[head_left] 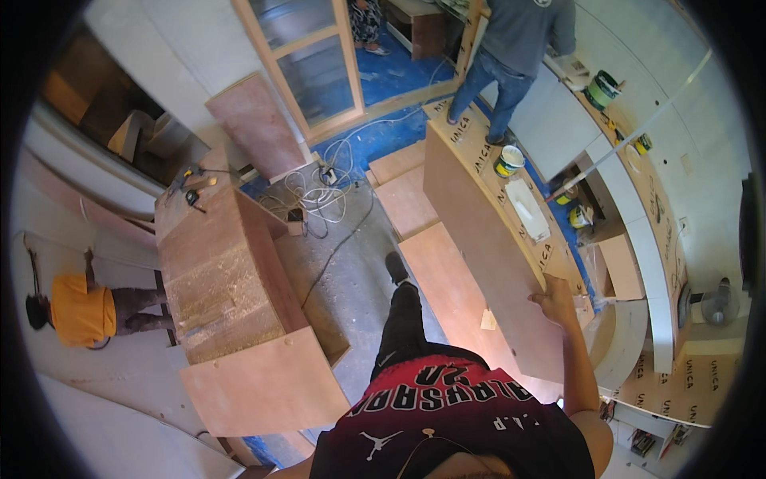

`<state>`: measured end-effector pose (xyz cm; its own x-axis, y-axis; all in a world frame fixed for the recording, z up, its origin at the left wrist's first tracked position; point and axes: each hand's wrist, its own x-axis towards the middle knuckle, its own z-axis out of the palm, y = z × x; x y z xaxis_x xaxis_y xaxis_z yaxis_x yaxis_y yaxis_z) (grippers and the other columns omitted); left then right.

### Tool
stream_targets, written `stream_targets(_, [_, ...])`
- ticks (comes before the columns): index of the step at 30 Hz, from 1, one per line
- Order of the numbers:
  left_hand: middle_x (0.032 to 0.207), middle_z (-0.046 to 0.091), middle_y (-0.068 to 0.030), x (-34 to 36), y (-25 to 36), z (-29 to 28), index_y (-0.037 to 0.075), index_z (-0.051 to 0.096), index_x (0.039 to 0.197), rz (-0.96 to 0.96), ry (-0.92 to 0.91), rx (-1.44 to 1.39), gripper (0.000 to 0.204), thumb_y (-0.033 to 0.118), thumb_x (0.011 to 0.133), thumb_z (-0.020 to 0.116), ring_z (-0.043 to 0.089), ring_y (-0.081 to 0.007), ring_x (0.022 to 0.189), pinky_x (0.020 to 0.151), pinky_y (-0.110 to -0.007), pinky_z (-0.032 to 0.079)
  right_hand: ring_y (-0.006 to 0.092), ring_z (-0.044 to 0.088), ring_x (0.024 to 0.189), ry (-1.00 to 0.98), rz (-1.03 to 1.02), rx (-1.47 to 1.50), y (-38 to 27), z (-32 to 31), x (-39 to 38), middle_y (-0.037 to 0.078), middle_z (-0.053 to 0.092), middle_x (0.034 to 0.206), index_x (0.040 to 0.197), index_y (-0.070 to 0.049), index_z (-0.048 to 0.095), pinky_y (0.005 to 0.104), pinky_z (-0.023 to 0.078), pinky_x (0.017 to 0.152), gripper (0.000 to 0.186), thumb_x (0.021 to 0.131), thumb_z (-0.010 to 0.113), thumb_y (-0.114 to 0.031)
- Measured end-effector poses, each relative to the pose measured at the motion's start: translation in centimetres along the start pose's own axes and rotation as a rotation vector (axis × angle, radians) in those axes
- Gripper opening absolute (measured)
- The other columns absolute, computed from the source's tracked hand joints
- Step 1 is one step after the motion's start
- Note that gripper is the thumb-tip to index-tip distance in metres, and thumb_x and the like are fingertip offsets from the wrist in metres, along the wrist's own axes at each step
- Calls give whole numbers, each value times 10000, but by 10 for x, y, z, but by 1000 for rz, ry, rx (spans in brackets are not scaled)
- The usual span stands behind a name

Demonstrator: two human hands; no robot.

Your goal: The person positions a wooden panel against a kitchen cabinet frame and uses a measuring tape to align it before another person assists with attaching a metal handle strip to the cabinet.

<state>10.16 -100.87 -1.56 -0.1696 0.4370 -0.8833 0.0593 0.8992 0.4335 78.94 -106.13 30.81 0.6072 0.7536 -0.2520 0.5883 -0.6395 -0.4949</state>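
1. Standing in a cluttered room, over a dusty grey floor partly giving way to blue sheeting toward the back.
2. Curling the fingers of the right hand over the upper edge of the long wooden unit, closing narrowly on it near its closer end, just ahead and to the right of the body.
3. Leaving the left hand outside the view, so not being able to tell its fingers' state.
4. Showing, on that unit, a plain light-brown front and a top wrapped in tan covering, repeating one bold black word.
5. Bearing on that top a white tray and, farther along, a white tub with a green-and-yellow label.
6. Wearing a red-and-black jersey, displaying large outlined characters and a white emblem.
7. Spreading pale boards along the unit's foot.
8. Facing, leftward, a brown box-shaped cabinet scattered with pale dust and holding a tape measure.
9. Tangling white cables beyond, near a glazed wooden door.
10. Including a grey-shirted person at the unit's far end, an orange-topped person far left, and a lettered counter along the right.
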Motion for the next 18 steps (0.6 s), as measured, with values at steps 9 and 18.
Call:
stream_targets(9, [1400,648,-97,30,178,151,110,535,1485,-33,-242,275,499,423,1102,469,645,-243,1216,1018,-425,528,467,710,938,85,159,40,-41,-3,176,326,713,966,1160,60,703,507,538,833,477,735,833,-115])
stream_targets(18, [1297,666,-48,77,530,217,164,579,1419,346,-139,71,543,570,1066,505,650,-165,1098,955,-398,515,506,700,934,-8,17,-10,-88,9,456,330,709,964,1205,36,688,535,562,839,487,760,823,-107])
